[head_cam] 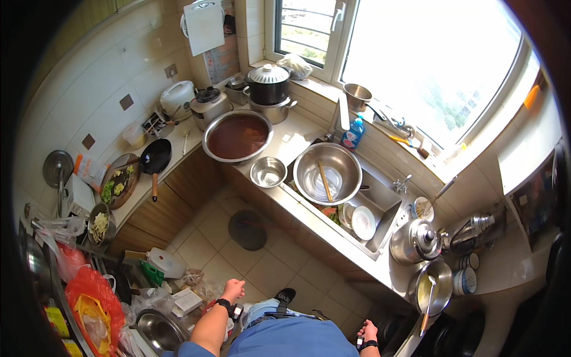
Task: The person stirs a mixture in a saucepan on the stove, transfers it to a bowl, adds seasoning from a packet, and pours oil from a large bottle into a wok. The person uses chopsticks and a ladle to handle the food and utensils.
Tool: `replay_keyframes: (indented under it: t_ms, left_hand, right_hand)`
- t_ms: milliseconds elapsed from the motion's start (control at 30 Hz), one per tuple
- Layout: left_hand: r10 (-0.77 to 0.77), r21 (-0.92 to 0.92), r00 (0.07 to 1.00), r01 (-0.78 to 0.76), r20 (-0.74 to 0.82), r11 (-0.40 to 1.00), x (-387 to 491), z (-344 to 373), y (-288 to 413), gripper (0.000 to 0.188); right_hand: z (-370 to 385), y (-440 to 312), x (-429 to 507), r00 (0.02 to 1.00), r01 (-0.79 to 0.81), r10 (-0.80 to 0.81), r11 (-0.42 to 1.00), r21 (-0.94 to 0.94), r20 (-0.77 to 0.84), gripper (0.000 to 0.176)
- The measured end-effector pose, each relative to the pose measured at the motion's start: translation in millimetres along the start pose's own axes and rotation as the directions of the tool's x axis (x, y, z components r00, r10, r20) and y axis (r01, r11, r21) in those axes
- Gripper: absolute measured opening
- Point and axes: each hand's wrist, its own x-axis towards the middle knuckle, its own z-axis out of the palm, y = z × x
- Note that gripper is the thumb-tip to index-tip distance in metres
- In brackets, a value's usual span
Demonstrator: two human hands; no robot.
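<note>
My left hand (234,290) hangs in the air over the floor, its fingers curled in with nothing visible in them. Near it are clear plastic bags (207,290) and a small white box (186,301). My right hand (368,330) is low at my right side, also loosely curled and seemingly bare, close to dark round items under the counter. Each wrist wears a black strap with a small device. Farther ahead, a large steel basin (352,178) with wooden chopsticks (324,180) inside rests over the sink (379,192).
White dishes (363,222) lie in the sink. A basin of reddish-brown liquid (237,136) and a small steel bowl (268,172) stand left of it. To the right are a kettle (415,243) and a pot with a ladle (441,285). A dark round object (247,230) sits on the floor.
</note>
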Motion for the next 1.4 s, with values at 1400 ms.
replay_keyframes:
  t_ms: [1400]
  left_hand:
    - [0.234,0.224,0.868,-0.146,-0.439,0.964,-96,-20,-140,0.041]
  right_hand:
    - [28,-38,82,0.929,0.332,-0.232,0.868,-0.370,0.290,0.017]
